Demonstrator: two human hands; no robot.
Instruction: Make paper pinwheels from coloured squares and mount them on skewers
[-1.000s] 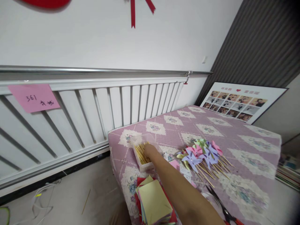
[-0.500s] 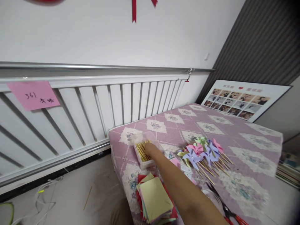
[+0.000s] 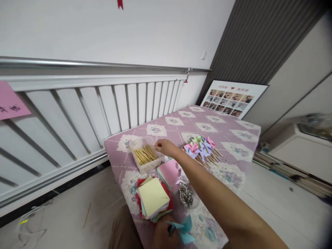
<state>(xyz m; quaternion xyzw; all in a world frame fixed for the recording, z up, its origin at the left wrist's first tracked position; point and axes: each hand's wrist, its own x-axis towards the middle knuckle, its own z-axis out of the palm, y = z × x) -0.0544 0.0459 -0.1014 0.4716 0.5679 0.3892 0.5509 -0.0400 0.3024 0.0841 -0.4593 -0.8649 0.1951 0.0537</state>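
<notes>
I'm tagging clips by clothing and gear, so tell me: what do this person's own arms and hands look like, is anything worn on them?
Both are bare. The right hand and its forearm show no sleeve, glove, watch or bracelet along the whole visible length. The left hand shows only at the bottom edge, also ungloved, with no ring visible; its wrist and arm are out of view. No markings show.

Setting: a room in a home. A white radiator runs along the wall; a framed photo collage leans in the corner. A table with a quilted floral cloth carries paper-craft supplies. Books lie stacked on the floor.
</notes>
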